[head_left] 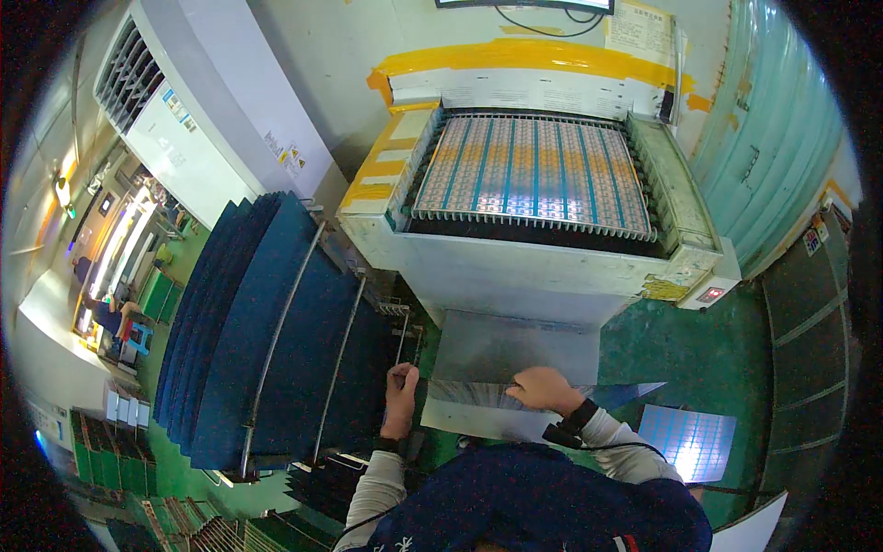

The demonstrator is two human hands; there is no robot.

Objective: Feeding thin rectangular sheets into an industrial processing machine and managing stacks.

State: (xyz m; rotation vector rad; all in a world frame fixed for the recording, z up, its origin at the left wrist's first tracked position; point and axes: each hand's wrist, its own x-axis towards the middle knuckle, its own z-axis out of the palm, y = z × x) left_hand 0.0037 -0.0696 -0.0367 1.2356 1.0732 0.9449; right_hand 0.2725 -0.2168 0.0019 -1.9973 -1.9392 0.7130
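Observation:
My right hand (547, 389) is closed, its fingertips pinched at the upper edge of thin panels (469, 397) standing almost edge-on in front of me. A dark blue corner (635, 394) of them sticks out to the right. My left hand (399, 403) is raised with curled fingers, between these panels and a rack of dark blue sheets. Whatever it may hold is too small to make out. Beyond my hands slopes a grey metal plate (520, 345), below the front of a roller machine (515, 267). Copper-coloured panels with blue stripes (533, 175) lie on its rollers.
Close on my left, large dark blue sheets (267, 340) stand in a rack with metal rods (285, 340). A striped panel (688, 442) lies low at the right, reflecting light. Dark framed panels (809, 322) line the far right. A white air conditioner (202, 101) stands behind the rack.

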